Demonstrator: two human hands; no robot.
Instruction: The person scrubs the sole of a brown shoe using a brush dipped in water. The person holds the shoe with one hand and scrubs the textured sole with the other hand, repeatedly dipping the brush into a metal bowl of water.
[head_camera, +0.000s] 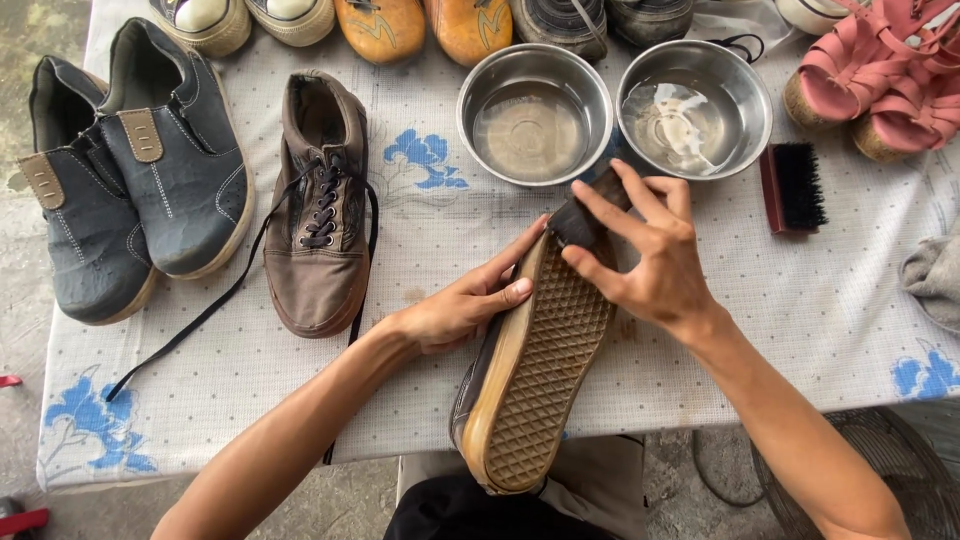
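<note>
- Sole-up, the brown sneaker (535, 370) lies tilted over the table's near edge, heel nearest the camera, toe pointing far.
- Left hand (465, 310) grips its left side, fingers (515, 290) curled onto the sole's rim.
- Right hand (650, 265) is closed around a dark brush (585, 215) pressed on the toe end, its fingers spread over the brush's back.
- Just beyond stand two steel bowls (535, 112) holding water.
- Left of them lies the matching brown sneaker (320, 210), laces trailing.
- Grey shoes (130, 170) sit far left; a red-backed brush (793, 187) lies right on the dotted tablecloth (850, 300).
</note>
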